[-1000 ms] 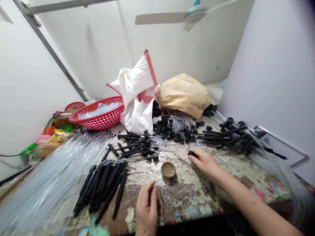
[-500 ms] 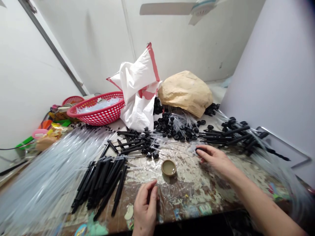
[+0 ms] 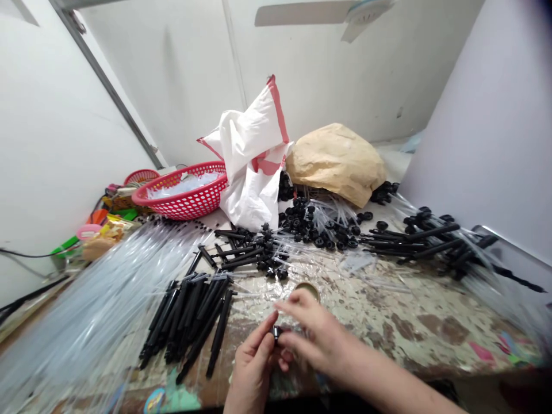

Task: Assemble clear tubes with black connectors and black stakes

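My left hand (image 3: 252,365) is closed at the table's front, thumb and fingers pinching a small black plastic part (image 3: 276,332). My right hand (image 3: 321,330) meets it from the right, its lower fingertips against the same part and another finger stretched above it; this hand is slightly blurred. Just behind the right hand, a small round dish (image 3: 311,286) is mostly covered by its fingers. To the left of my hands lies a bundle of black tubes (image 3: 190,316). Farther back are more black tubes with clear thin stems (image 3: 241,253) and a heap of black round caps (image 3: 319,224).
Long clear plastic tubes (image 3: 99,287) spread over the left side. A red basket (image 3: 185,204), a white sack (image 3: 254,155) and a brown paper bag (image 3: 338,161) stand at the back. More black tubes (image 3: 426,238) lie at right beside a pale panel (image 3: 483,126).
My right hand has come left and toward me from the table's right side with a small black part, and now meets my left hand. The view has shifted slightly.
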The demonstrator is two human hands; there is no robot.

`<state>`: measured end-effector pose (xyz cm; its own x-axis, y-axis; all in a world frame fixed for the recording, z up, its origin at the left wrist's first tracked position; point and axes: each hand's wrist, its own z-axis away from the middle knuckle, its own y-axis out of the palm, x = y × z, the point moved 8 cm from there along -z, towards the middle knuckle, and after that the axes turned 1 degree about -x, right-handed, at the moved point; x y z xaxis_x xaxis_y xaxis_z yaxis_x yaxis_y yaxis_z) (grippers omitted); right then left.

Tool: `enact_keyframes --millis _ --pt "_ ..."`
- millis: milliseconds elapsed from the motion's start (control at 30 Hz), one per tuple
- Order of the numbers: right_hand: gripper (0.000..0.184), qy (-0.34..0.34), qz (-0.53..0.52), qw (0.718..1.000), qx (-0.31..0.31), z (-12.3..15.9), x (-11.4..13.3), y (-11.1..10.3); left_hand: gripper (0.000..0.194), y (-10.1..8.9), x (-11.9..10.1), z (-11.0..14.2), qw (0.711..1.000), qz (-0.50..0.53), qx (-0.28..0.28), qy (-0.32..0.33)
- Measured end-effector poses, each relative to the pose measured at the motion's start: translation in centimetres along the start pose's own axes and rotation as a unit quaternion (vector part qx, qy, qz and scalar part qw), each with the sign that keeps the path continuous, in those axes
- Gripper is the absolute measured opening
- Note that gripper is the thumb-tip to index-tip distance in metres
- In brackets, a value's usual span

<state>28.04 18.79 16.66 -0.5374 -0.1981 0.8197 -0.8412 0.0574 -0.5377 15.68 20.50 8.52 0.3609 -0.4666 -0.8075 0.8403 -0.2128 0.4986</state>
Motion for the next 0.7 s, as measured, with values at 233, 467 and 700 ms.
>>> enact_keyframes --millis 233,467,700 --pt "0.019 0.165 0.271 0.943 -0.099 -4.3 -10.9 -8.0 0.035 -0.1 -0.5 -0.4 0.998 0.047 -0.029 0.008" --pt "0.011 0.16 0.291 0.938 -0.096 -5.0 -14.0 -7.8 0.031 -0.2 -0.5 -0.2 0.998 0.04 -0.041 -0.002" --pt "0.015 0.153 0.236 0.953 -0.115 -3.0 -12.1 -10.2 0.037 -0.6 -0.1 -0.7 0.998 0.051 -0.028 0.005"
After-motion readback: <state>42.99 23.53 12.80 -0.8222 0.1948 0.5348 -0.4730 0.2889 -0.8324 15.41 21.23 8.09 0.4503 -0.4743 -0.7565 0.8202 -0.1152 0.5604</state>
